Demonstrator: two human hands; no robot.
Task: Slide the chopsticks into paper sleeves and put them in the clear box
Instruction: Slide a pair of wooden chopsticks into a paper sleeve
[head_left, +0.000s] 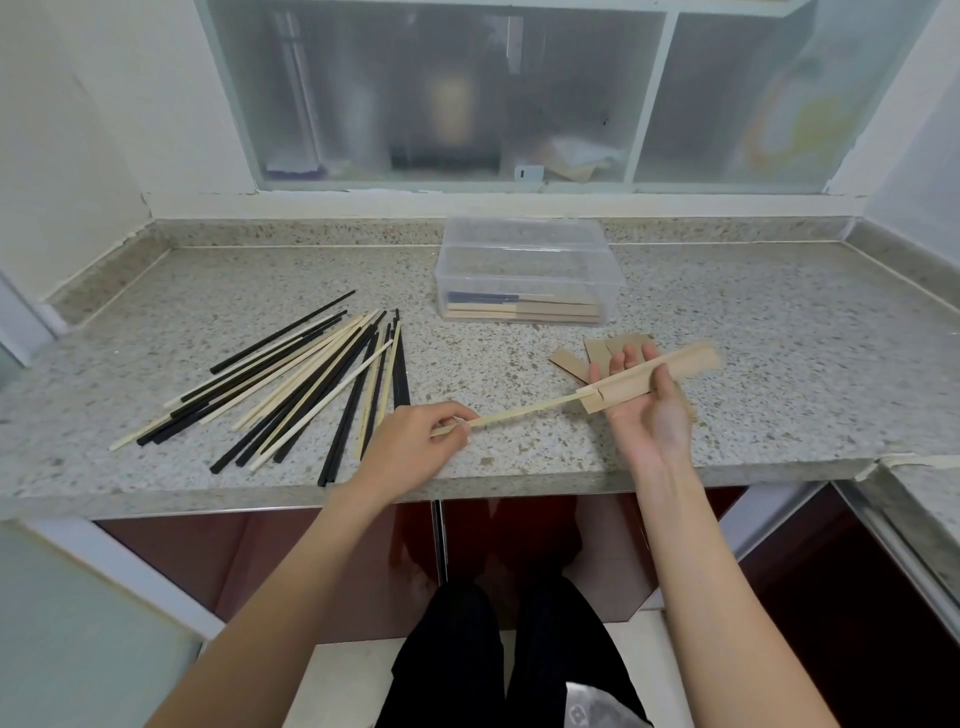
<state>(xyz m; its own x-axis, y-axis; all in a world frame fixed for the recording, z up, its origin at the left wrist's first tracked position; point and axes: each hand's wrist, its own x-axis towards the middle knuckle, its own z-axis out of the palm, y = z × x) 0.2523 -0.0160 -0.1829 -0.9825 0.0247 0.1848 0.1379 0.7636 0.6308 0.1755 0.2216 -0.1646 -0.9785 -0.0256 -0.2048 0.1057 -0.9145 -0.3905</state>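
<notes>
My left grip (415, 447) pinches the pale chopsticks (524, 414); right grip (647, 402) cradles the paper sleeve (655, 376), thumb over it. I judge: push straight along the sleeve's axis.

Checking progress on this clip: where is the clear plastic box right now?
In the head view the clear plastic box sits on the speckled stone counter near the back wall, right of centre, beyond the spare brown paper sleeves.
</notes>
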